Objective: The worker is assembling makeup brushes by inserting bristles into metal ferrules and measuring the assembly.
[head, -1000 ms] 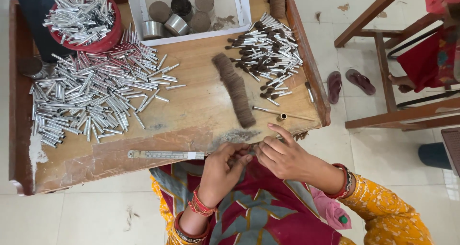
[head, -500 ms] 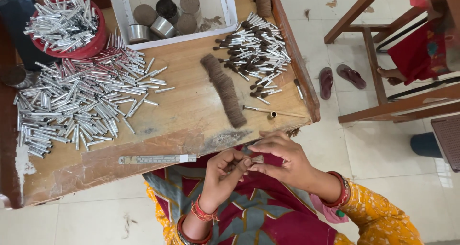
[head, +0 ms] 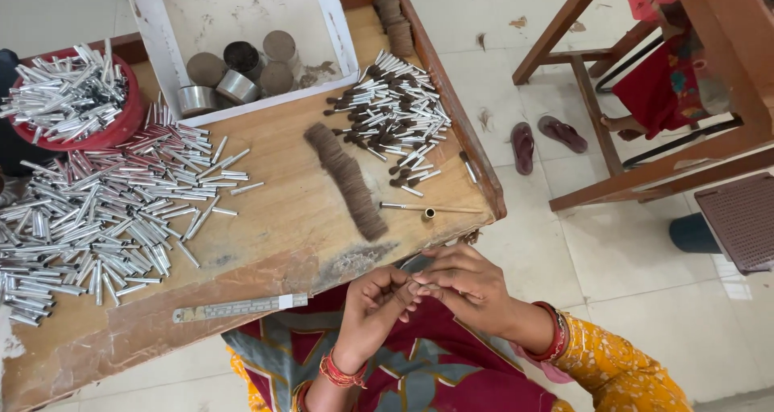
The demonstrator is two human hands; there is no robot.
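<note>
Head view, the only one. Hands meet just off the near edge of the wooden surface (head: 266, 243), above my lap, where small work can be held close and steady. My left hand (head: 372, 303) comes up from below with fingers curled inward; my right hand (head: 468, 287) reaches across from the right, its fingertips (head: 421, 287) pressed against those of the left. Both grips are pinched shut on one small, slender piece held between them; it is too hidden by the fingers to name, though it looks like one of the small tubes.

Stock is laid within reach by kind. Loose silver tubes (head: 113, 218) lie spread over the left of the surface, with more heaped in a red bowl (head: 76, 106) at the far left. A strip of brown bristle (head: 347, 182) lies in a line at the middle, nearest the hands. Finished-looking pieces, tubes with dark tips (head: 395, 118), are piled apart at the far right, so done and undone do not mix. A thin stick with a metal end (head: 427, 210) lies just beyond my right hand. A white tray (head: 330, 25) at the back holds short round tins (head: 234, 81). A ruler (head: 242, 307) lies flat along the near edge, left of my hands.
</note>
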